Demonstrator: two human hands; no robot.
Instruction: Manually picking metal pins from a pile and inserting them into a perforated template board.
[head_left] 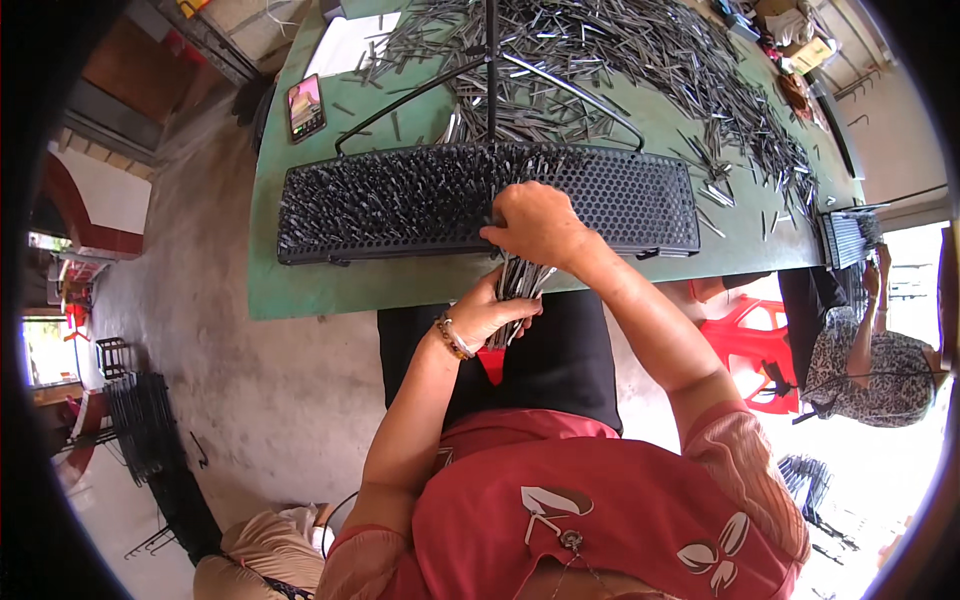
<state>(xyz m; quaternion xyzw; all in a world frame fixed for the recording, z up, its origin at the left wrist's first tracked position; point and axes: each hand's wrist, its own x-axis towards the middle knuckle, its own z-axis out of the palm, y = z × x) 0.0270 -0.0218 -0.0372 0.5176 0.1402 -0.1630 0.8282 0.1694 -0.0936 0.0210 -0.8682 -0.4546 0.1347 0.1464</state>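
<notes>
A long black tray with rows of round holes lies along the near edge of the green table. Thin dark metal strips stand packed in the holes of its left and middle parts; bare holes show on the right. Just below the tray's front edge, my left hand is wrapped round a bundle of such strips. Over the middle of the tray, where the packed part meets the bare holes, my right hand has its fingers pinched together. What lies between those fingertips is hidden.
A large heap of loose strips covers the far table. A phone and white paper lie at its left. A black rod frame rises behind the tray. Another person works at the right, near a red chair.
</notes>
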